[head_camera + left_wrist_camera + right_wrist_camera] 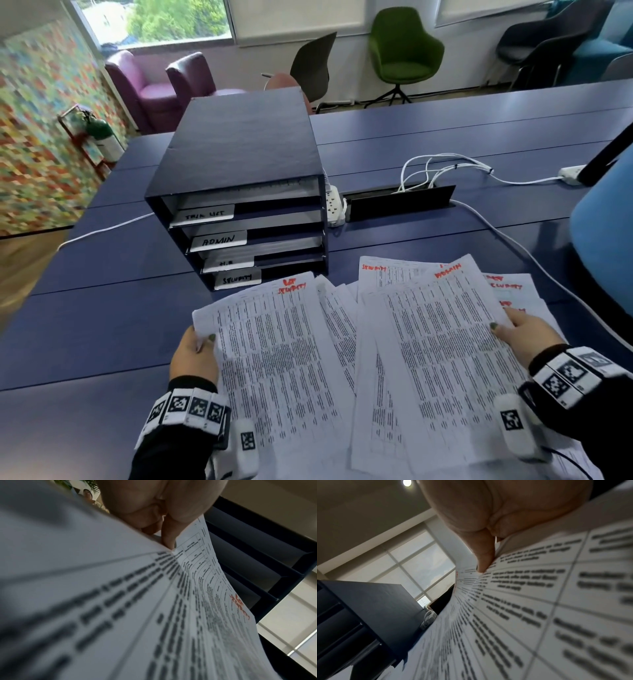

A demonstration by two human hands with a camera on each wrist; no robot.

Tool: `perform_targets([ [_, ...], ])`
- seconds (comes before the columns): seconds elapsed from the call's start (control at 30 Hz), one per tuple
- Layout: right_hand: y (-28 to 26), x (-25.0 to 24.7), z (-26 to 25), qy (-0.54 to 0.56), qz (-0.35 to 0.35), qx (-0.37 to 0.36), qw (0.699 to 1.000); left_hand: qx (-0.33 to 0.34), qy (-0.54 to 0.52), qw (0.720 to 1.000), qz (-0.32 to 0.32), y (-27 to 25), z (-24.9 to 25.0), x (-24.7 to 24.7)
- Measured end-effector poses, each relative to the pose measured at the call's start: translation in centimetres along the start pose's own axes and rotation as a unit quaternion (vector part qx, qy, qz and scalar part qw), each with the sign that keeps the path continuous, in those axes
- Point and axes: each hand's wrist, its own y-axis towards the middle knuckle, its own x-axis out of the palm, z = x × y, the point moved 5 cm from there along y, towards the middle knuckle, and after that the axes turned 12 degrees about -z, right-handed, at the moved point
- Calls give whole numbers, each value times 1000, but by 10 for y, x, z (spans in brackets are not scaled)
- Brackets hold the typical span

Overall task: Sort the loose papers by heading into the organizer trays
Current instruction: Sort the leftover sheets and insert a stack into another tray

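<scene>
Counter [445,144] of dark blue boards carries a dark blue four-tier organizer [239,164] whose open front faces the person; white tags on its tiers read, top to bottom, what looks like TASK LIST, then ADMIN, H.R and SECURITY [237,279]. Loose white printed papers [507,291] lie fanned just in front of it and to its right. Left hand [195,356] pinches the left edge of a white sheet headed SECURITY in red [274,359], thumb on top, fingers beneath. Right hand [527,335] pinches the right edge of a second white sheet with a red heading [442,349], probably ADMIN, in the same grip. Each sheet's long axis runs away from the person, headed end nearest the organizer. Judged from this, the left-hand sheet lies straight before the bottom tier, so the left hand is the nearer; a forward slide, leading edge kept low, would enter it.
</scene>
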Motion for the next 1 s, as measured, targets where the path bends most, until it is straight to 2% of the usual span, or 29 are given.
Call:
perform_targets([
  [0.17,-6,-3,-3,1,37,-25,999,-7,-16,1000,-26,0,-4,11],
  [0.3,-9,-5,0,45,59,-37,997,-15,-12,999,-37,2,-11,16],
  [0.53,-10,-8,5,61,34,-34,997,-13,-17,999,-33,2,-11,20],
  [0.83,-6,2,9,59,1,-49,997,64,-52,997,12,6,37,-5],
  [1.0,-5,3,14,73,-7,-54,996,121,-83,987,67,7,65,-30],
])
